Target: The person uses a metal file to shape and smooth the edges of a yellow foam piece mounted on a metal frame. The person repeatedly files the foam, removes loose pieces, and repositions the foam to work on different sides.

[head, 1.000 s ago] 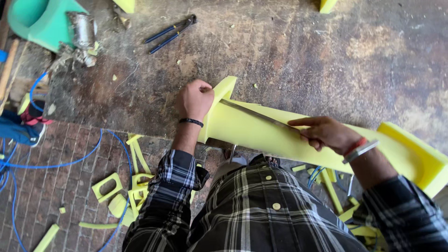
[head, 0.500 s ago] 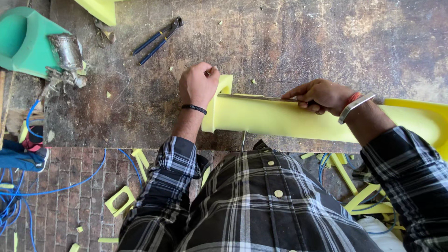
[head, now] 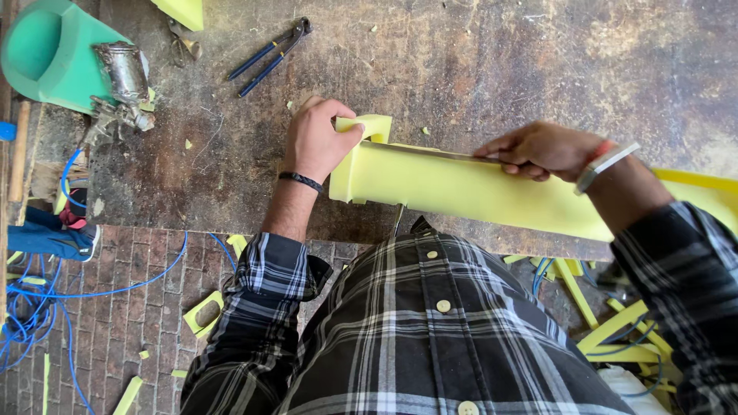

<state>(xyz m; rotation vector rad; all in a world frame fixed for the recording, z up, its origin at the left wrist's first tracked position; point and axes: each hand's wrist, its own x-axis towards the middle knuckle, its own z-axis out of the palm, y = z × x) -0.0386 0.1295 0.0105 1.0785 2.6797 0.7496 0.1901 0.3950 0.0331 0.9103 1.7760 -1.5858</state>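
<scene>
A long yellow foam block (head: 461, 188) lies across the near edge of a worn workbench (head: 477, 69). My left hand (head: 317, 138) grips its left end, thumb on the raised corner. My right hand (head: 538, 150) holds a long thin blade (head: 419, 151) laid flat along the top of the foam, its tip pointing towards my left hand. A black band sits on my left wrist, a metal bangle on my right.
Blue-handled pliers (head: 269, 55) lie at the back of the bench. A green foam piece (head: 50, 54) with a metal spray gun (head: 119, 81) sits at the left. Yellow offcuts (head: 615, 330) and a blue hose (head: 92, 292) litter the brick floor.
The blade has slid left along the foam's top towards my left hand. My left hand has shifted its grip on the foam's end; the view has moved closer.
</scene>
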